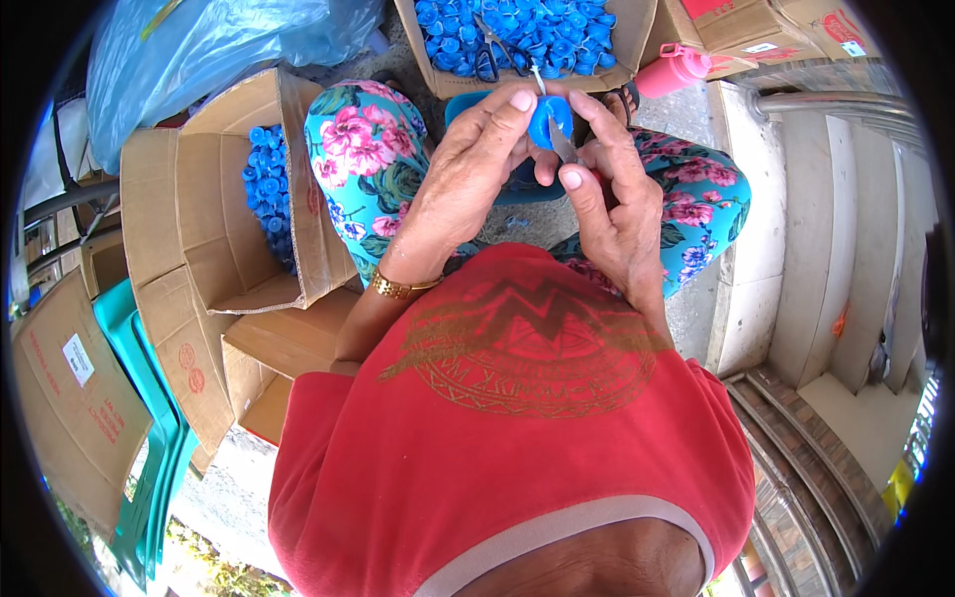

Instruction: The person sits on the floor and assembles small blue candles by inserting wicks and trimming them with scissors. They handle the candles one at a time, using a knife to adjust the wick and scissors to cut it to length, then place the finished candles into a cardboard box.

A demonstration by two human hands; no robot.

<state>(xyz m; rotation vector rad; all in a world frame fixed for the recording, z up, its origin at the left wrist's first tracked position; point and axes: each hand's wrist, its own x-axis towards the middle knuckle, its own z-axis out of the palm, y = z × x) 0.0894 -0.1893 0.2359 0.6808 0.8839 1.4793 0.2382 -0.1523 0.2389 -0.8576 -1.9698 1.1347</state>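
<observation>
In front of my lap, my left hand (485, 139) pinches a round blue plastic cap (542, 123) between thumb and fingers. A thin white strip (539, 80) sticks up from the cap's far side. My right hand (619, 189) is closed around a small knife; its short metal blade (562, 145) lies against the cap, and a bit of red shows by the fingers where the handle is mostly covered. Just beyond my hands, an open cardboard box (639, 50) holds many similar blue pieces (547, 35), with dark-handled scissors (492, 45) on top.
Left of my knee stands another open carton (159, 199) with blue pieces (267, 189). A blue plastic bag (239, 45) lies behind it, and green plastic chairs (149, 398) stand nearer. A pink bottle (674, 72) rests at the right, by pale steps (756, 209) and a metal rail (826, 102).
</observation>
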